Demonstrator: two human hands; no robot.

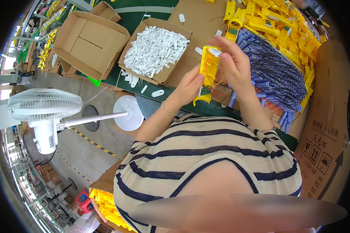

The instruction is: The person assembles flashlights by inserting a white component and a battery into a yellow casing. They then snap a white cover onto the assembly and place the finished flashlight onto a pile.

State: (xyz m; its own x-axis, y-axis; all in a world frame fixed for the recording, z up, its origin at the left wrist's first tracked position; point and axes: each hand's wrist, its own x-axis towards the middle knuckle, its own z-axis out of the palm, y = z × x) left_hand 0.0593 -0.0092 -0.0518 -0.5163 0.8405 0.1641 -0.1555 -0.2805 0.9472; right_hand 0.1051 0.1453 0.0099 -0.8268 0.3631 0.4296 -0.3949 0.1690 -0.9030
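Observation:
My left hand (189,86) is closed around the side of a yellow plastic housing (209,70), held tilted in front of my chest. Thin red and dark wires run inside it, and a small green circuit board (205,90) sits towards its near end. A white plastic piece (214,51) lies at the housing's far end. Beside that piece is my right hand (235,64), its fingers stretched out and somewhat blurred, the thumb tip close to the white piece. Whether the thumb touches it I cannot tell.
Left of my hands stands a carton of small white plastic parts (156,50), with an emptier cardboard box (87,44) beyond. Bundled blue-purple tubes with black wires (274,66) and heaped yellow housings (276,23) fill the right. A white fan (44,106) and a tall carton (322,128) flank me.

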